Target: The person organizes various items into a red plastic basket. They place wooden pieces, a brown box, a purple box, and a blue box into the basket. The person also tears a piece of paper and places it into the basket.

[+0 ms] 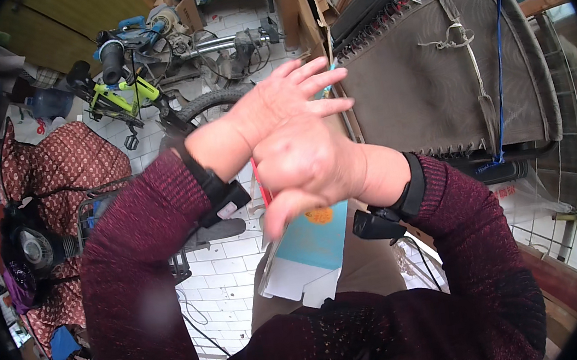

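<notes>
My left hand [284,92] reaches across to the upper right, its fingers spread and nothing seen in them. My right hand [313,164] lies over the heel of the left, knuckles up, fingers curled under and thumb pointing down-left. It is slightly blurred, and what its hidden fingers touch cannot be told. Below the hands, a light blue cardboard box [309,241] with an orange mark rests on my lap, its white end flap [300,280] folded out toward me. A red strip [262,183] shows beside the right hand; its upper part is hidden.
At the upper left stands a yellow-green bicycle [121,97] among metal machine parts [230,45]. A scooter with a brown patterned quilted cover [67,157] is on the left. To the right leans a folded grey fabric lounger [432,83] tied with blue cord, before a wire rack [567,95].
</notes>
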The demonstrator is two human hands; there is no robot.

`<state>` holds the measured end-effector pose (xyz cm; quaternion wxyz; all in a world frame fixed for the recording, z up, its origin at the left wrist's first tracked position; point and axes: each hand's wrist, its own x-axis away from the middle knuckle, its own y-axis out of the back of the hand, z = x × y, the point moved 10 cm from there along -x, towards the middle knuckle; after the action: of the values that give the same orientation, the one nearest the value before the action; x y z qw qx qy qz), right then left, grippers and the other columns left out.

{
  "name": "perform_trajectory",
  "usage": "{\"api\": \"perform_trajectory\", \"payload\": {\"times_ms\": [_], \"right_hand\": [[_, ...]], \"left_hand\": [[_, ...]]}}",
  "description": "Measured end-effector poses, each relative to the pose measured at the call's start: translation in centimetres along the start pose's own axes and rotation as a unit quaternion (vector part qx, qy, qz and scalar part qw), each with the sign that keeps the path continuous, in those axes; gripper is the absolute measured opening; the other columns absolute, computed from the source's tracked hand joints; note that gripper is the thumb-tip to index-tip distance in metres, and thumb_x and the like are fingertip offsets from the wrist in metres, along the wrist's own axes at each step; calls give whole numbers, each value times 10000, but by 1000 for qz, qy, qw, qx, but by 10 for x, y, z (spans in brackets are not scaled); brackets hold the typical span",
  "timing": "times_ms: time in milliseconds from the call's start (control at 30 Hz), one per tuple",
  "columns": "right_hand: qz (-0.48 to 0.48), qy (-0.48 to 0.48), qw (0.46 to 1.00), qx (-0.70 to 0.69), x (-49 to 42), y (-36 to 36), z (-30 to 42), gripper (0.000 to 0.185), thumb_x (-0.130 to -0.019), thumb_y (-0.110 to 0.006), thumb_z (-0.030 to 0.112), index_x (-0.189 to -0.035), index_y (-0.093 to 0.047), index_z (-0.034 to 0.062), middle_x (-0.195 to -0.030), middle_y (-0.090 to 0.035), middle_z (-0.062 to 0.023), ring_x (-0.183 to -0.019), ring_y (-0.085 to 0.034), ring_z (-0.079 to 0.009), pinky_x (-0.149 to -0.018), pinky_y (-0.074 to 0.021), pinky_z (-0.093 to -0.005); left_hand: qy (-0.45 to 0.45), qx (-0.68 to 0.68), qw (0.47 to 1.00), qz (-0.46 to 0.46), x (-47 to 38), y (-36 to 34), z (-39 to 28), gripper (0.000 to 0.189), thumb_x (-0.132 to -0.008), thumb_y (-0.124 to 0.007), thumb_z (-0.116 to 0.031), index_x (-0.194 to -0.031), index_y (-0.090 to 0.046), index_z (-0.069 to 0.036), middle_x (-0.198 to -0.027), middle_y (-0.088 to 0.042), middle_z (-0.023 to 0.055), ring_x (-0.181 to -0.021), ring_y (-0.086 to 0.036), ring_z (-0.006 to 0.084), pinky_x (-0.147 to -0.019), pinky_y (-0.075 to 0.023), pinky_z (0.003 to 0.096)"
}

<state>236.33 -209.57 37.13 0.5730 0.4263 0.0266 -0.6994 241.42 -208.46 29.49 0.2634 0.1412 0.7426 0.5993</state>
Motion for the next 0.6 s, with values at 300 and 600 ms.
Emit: {"api": "perform_trajectory", "payload": {"times_ms": [300, 600], "right_hand": [[42, -235, 969, 57, 57, -2, 38, 452, -731, -782, 480, -652, -519, 120, -718, -510, -40, -791, -563, -263, -805, -418, -404], [-29, -330, 892, 307, 158, 77, 40, 425, -642, -787, 2, -989, -547, 57, -1122, -556, -136, -1029, -549, -347, -858, -479, -381]], "left_hand": [[-91, 123, 978, 141, 15, -26, -31, 179, -661, -752, -181, -790, -645, -120, -787, -635, 66, -842, -623, 289, -966, -456, 442], [217, 124, 945, 209, 17, -43, -40, 299, -776, -739, -341, -825, -638, -63, -786, -654, 137, -775, -639, 358, -692, -511, 443]]}}
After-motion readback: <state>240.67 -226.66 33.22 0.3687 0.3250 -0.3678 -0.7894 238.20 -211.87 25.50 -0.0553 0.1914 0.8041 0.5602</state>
